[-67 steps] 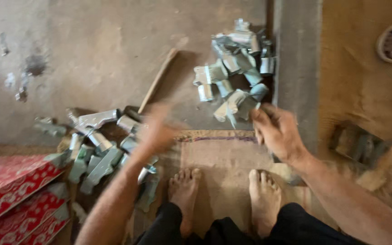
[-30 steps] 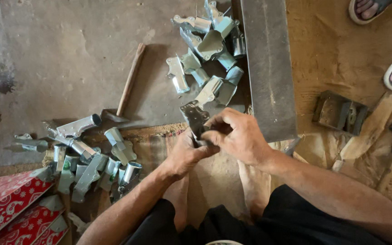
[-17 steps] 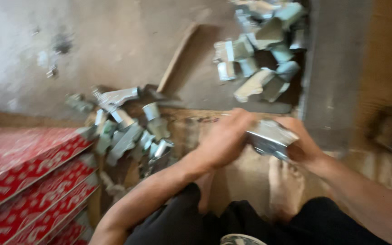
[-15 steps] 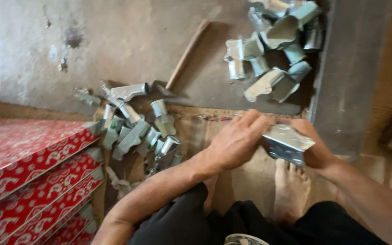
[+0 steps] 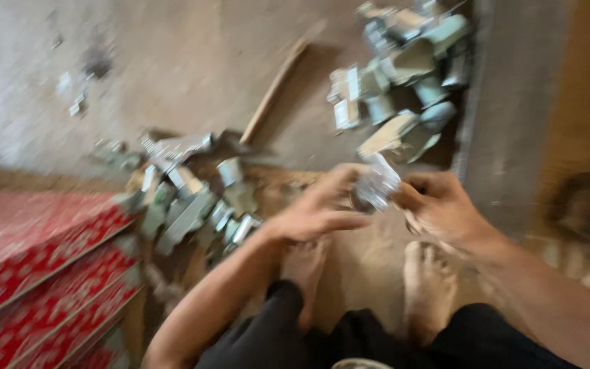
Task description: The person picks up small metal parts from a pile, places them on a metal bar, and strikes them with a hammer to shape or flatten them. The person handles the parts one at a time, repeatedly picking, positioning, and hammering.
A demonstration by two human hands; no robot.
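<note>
A dusty concrete floor point(image 5: 172, 61) fills the blurred view, red patterned boxes point(image 5: 29, 273) at eight o'clock beside a heap of metal brackets point(image 5: 186, 198). The left hand point(image 5: 315, 215) and right hand point(image 5: 442, 208) both grip what seems a folded metal bracket point(image 5: 375, 184) at centre; another pile point(image 5: 404, 75) lies at one o'clock.

Small floor-level metal workshop: bare concrete floor point(image 5: 172, 68) w/ piles of sheet-metal parts point(image 5: 404, 75), steel beam point(image 5: 513, 102).

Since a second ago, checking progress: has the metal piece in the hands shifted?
Cannot tell: the camera swung. The metal piece sits between left hand and right hand, below the far pile as before.
</note>
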